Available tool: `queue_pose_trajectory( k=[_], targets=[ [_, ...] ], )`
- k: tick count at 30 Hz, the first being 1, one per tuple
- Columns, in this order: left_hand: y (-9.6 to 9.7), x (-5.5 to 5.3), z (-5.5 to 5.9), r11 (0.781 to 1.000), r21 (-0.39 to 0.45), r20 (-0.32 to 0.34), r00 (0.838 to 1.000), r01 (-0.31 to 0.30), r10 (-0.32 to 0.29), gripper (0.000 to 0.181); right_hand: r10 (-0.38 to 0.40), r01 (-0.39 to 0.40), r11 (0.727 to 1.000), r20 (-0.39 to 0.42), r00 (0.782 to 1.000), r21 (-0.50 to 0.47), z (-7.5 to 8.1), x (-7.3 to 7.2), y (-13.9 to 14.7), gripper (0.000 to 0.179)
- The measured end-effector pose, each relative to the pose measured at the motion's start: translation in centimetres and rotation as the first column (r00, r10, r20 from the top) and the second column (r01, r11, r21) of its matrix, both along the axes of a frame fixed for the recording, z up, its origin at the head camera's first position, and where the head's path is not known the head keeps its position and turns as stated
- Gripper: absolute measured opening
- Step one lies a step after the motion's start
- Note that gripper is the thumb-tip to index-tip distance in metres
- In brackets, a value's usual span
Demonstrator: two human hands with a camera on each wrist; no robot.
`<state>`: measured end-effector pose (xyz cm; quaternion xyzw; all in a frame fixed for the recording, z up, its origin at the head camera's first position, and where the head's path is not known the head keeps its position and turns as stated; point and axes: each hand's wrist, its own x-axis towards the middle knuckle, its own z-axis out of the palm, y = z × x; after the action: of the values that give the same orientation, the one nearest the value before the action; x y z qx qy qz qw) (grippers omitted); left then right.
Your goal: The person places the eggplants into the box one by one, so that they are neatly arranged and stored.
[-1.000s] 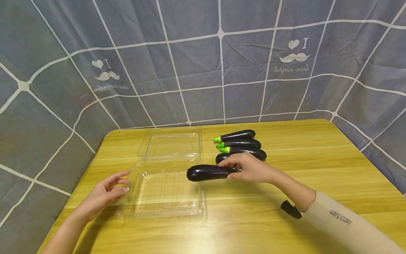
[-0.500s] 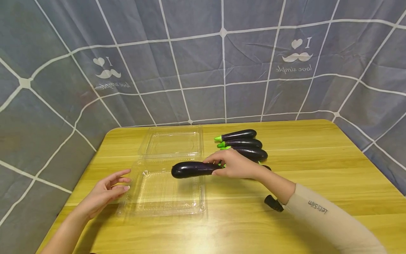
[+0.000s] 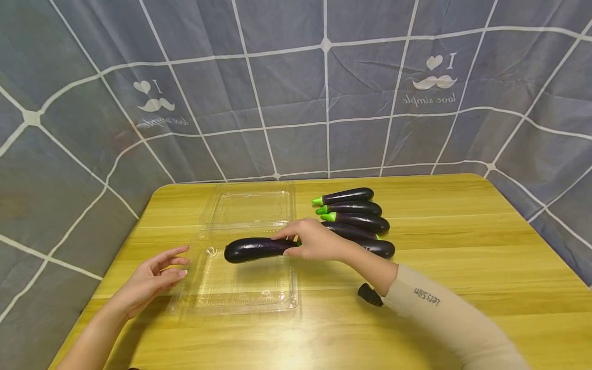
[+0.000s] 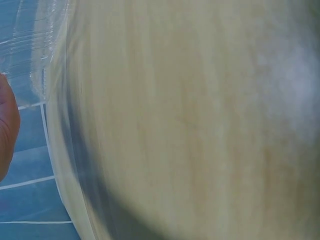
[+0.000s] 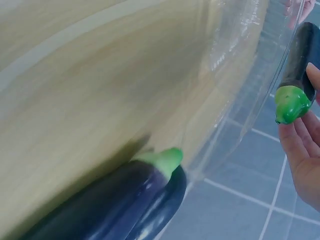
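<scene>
My right hand (image 3: 316, 241) holds a dark purple eggplant (image 3: 252, 250) by its narrow stem end, thumb on one side and fingers on the other. The eggplant lies level above the base of a clear plastic clamshell box (image 3: 236, 308), its round end pointing left. In the right wrist view the held eggplant's green cap (image 5: 292, 102) shows between thumb and fingers. My left hand (image 3: 150, 282) is beside the box's left rim, fingers loosely bent with nothing in them. Only a strip of that hand (image 4: 6, 127) appears in the left wrist view.
The box's lid (image 3: 250, 208) lies folded back behind its base. Several more eggplants (image 3: 356, 207) lie in a row at right, partly behind my right forearm. A black wrist strap (image 3: 370, 295) hangs by the right sleeve. A grey curtain (image 3: 296, 103) borders the wooden table (image 3: 462, 231).
My right hand has carried the eggplant leftward from near the other eggplants to over the box's base. The left hand has stayed about where it was.
</scene>
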<state>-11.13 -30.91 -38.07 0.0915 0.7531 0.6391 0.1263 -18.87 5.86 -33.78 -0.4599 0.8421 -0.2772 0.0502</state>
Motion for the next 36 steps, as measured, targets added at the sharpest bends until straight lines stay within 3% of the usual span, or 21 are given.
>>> queue_pose_trajectory(
  k=[14,23,36],
  targets=[
    [-0.3,0.1,-0.2,1.000,0.020,-0.001,1.000,0.020,-0.020,0.048,0.010,-0.007,0.998,-0.043,0.999,0.057,-0.5,-1.1,-4.3,0.032],
    [-0.2,-0.2,-0.4,0.998,0.061,-0.002,0.999,0.035,-0.035,0.049,-0.040,0.045,0.992,-0.049,0.998,0.121,-1.3,-1.2,-5.5,0.030],
    [-0.1,-0.2,-0.4,0.997,0.077,0.008,1.000,0.027,-0.027,0.048,-0.160,0.162,0.982,-0.031,0.987,0.096,-3.2,-0.8,-6.5,0.031]
  ],
)
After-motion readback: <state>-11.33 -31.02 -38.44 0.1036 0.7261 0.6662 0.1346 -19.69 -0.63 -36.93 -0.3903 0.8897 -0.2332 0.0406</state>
